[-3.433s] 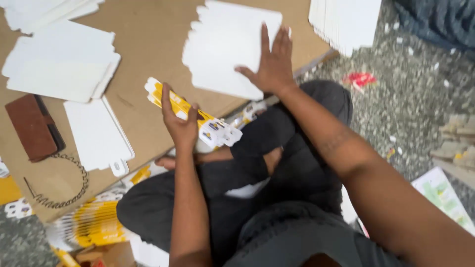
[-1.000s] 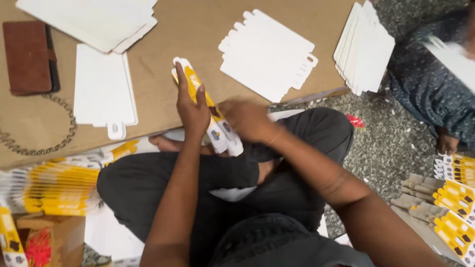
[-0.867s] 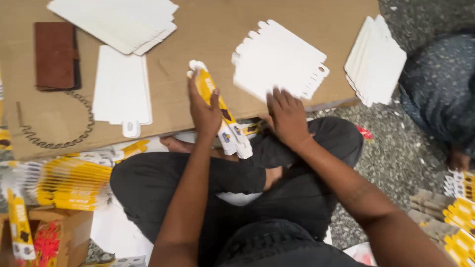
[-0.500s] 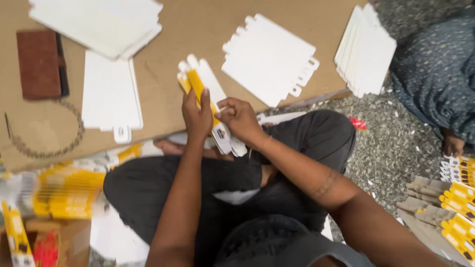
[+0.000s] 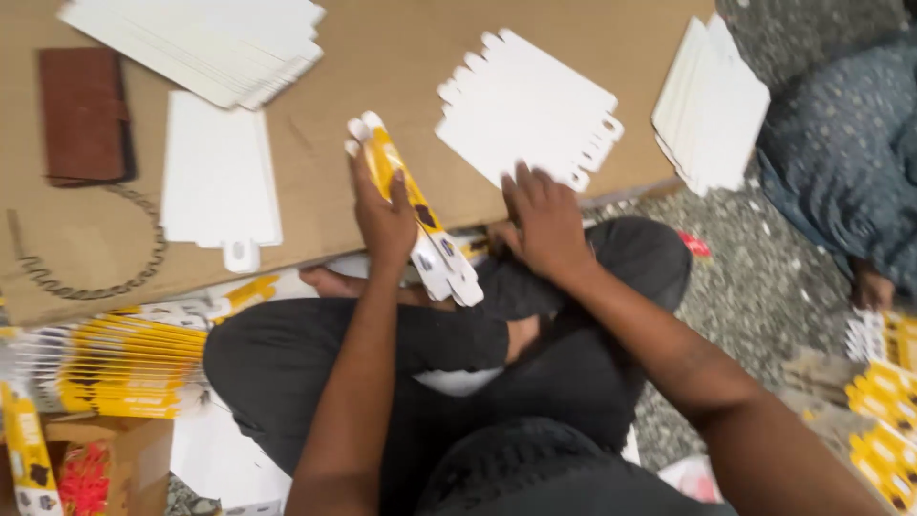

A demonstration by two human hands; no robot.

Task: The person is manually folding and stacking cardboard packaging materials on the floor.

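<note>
Speckled floor (image 5: pixel 764 277), brown cardboard sheet (image 5: pixel 382 67) under white card stacks (image 5: pixel 530 105).

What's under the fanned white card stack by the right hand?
Under the fanned white card stack lies the brown cardboard sheet. The right hand covers its near edge; anything beneath the stack is hidden.

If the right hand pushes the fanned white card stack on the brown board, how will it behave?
The white card stack is already fanned, so its flat sheets would probably slide apart rather than move together. The cards look thin and light, likely bending a little if lifted by one edge. The brown board looks smooth, so the right hand should meet little resistance.
</note>
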